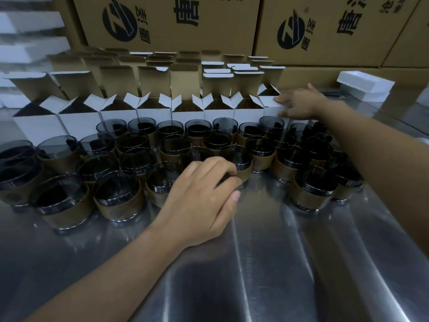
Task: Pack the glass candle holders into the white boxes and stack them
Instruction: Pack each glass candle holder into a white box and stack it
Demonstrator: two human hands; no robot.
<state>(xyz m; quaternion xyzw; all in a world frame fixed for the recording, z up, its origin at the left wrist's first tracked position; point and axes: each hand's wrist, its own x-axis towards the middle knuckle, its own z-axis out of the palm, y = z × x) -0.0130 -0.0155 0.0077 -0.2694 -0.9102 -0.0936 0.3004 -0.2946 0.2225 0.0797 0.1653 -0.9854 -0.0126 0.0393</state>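
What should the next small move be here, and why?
Probably lift the glass candle holder that the left hand grips and carry it toward the white box that the right hand touches. That box's flaps stand open, and the holder sits on the steel table, not yet packed.

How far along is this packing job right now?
Early. Done: the white boxes stand folded up, flaps open. In hand: the left hand grips one glass holder while the right hand grips the end box. Left: dozens of holders wait on the steel table, unboxed, and every front-row box needs closing and stacking.
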